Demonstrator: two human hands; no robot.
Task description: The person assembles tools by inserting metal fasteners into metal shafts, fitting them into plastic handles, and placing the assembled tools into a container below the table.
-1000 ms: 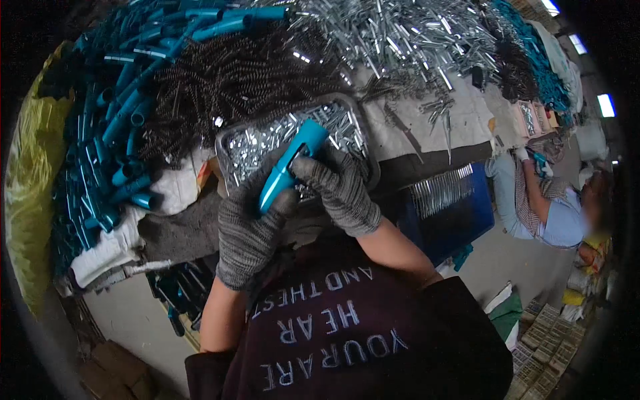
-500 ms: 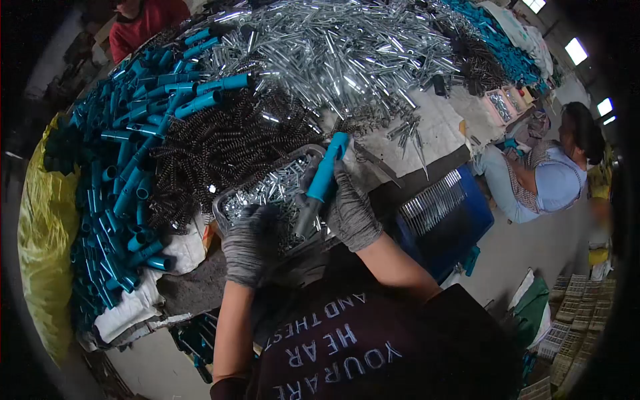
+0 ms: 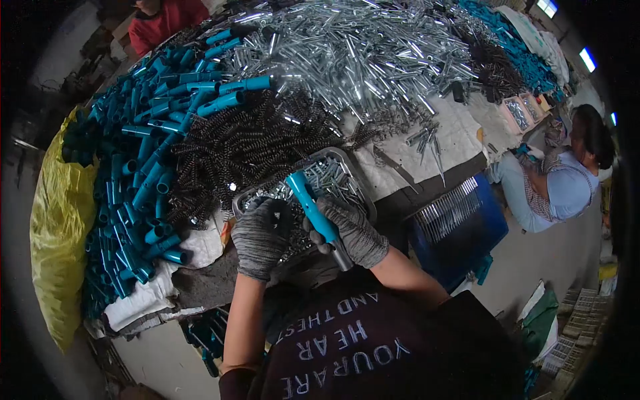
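Over tray: right hand closed around teal tube; left hand half-curled, contents indeterminate. Slack grip could drop tube.

My head-worn camera looks forward and steeply down from near above my left grip and right grip, reaching wide past the table.
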